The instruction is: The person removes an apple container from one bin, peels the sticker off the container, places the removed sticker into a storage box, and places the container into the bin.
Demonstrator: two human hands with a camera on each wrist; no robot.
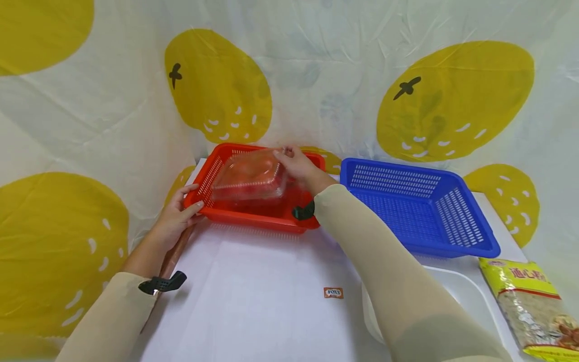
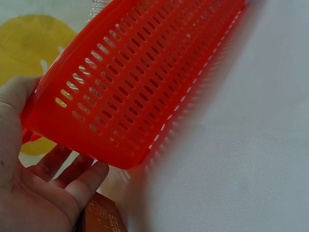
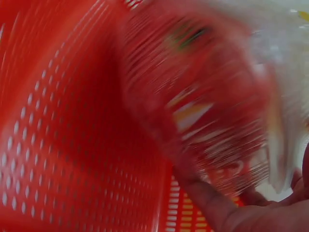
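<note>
A red plastic basket (image 1: 260, 220) with slotted walls sits at the back left of the table. My left hand (image 1: 178, 215) grips its left corner; in the left wrist view the hand (image 2: 53, 179) has its thumb at the rim and fingers beneath. With my right hand (image 1: 297, 165) I hold the far right edge of a clear plastic lidded container (image 1: 249, 173), tilted inside the basket. Motion blurs the container (image 3: 203, 92) in the right wrist view. Red shows through it, with a small green patch; what is inside cannot be told.
To the right stands a blue slotted basket (image 1: 393, 213). Nearer lie a white tray (image 1: 470, 291), partly behind my right sleeve, and a yellow-topped food bag (image 1: 529, 306). A small Fox's packet (image 1: 333, 292) lies mid-table. A brown box (image 2: 101, 215) is below my left hand.
</note>
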